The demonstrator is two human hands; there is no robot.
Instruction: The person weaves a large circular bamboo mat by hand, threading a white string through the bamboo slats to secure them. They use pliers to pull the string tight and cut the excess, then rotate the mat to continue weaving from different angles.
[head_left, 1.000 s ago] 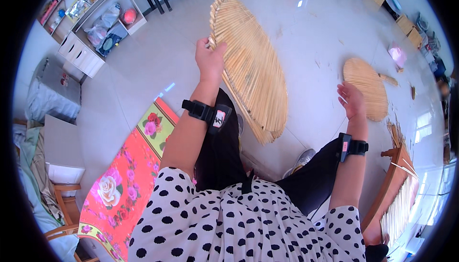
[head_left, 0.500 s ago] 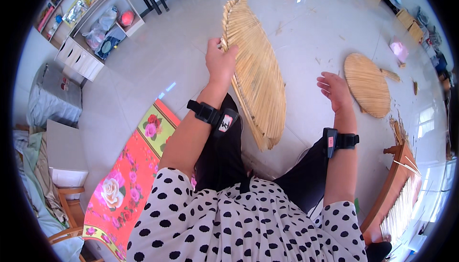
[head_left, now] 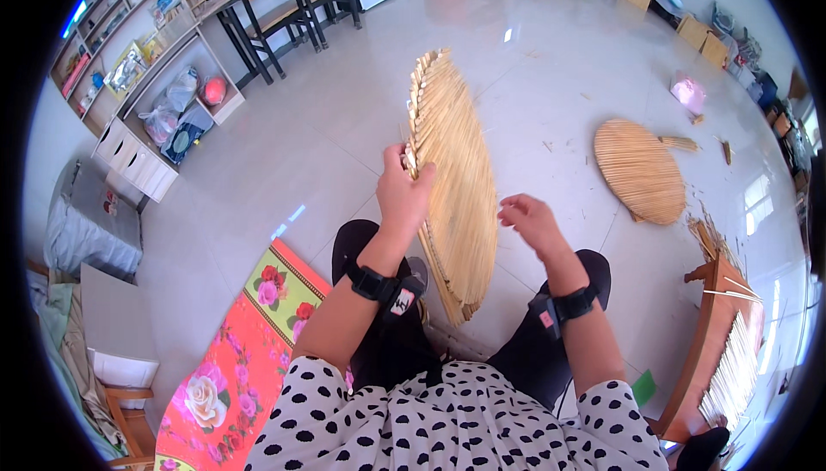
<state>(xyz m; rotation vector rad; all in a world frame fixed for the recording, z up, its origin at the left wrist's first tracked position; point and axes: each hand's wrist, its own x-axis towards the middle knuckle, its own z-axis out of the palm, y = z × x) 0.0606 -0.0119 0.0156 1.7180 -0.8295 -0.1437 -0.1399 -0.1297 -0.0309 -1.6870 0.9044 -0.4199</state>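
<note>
An oval-looking mat of stitched straw stalks stands tilted upright in front of me, its left rim showing cut stalk ends. My left hand grips that rim, thumb on the near face and fingers behind the edge. Close to the mat's right edge is my right hand, its fingers loosely bent and apart, with nothing seen in them. A similar round straw mat lies on the floor to the right.
A wooden piece bearing pale stalks stands at right, loose stalks beside it. A red floral sheet lies at left. Shelving and chairs stand farther back. Straw scraps and a pink bag are on the floor.
My left hand has brought the straw mat lower and nearer. My right hand has moved left toward the mat's edge, its fingers more bent. The view has tilted up, showing more of the room.
</note>
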